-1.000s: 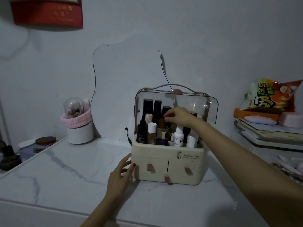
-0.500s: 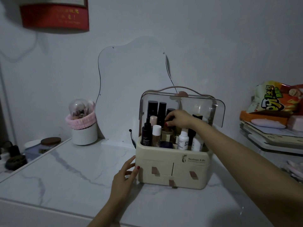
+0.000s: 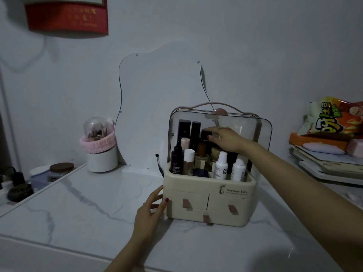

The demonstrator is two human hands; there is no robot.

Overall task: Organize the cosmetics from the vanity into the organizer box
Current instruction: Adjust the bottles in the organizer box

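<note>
The cream organizer box (image 3: 208,195) with three drawers stands on the marble vanity top (image 3: 78,209), its clear lid (image 3: 263,130) swung up. Several bottles stand upright inside: a dark pump bottle (image 3: 176,161), two white bottles (image 3: 221,165) and tall black ones at the back. My right hand (image 3: 225,139) reaches in from the right, thumb and forefinger closed on the cap of a black bottle (image 3: 204,136). My left hand (image 3: 151,209) lies flat against the box's left side, fingers spread, holding nothing.
A white brush cup with a pink band (image 3: 102,152) stands at the back left before a wavy mirror (image 3: 157,107). A brown-lidded jar (image 3: 60,169) sits off the left edge. On the right, a snack bag (image 3: 334,118) tops a stack of books (image 3: 324,161).
My right hand has risen from the amber bottle in the middle to the cap of the black bottle behind it. My left hand stays on the box's side.
</note>
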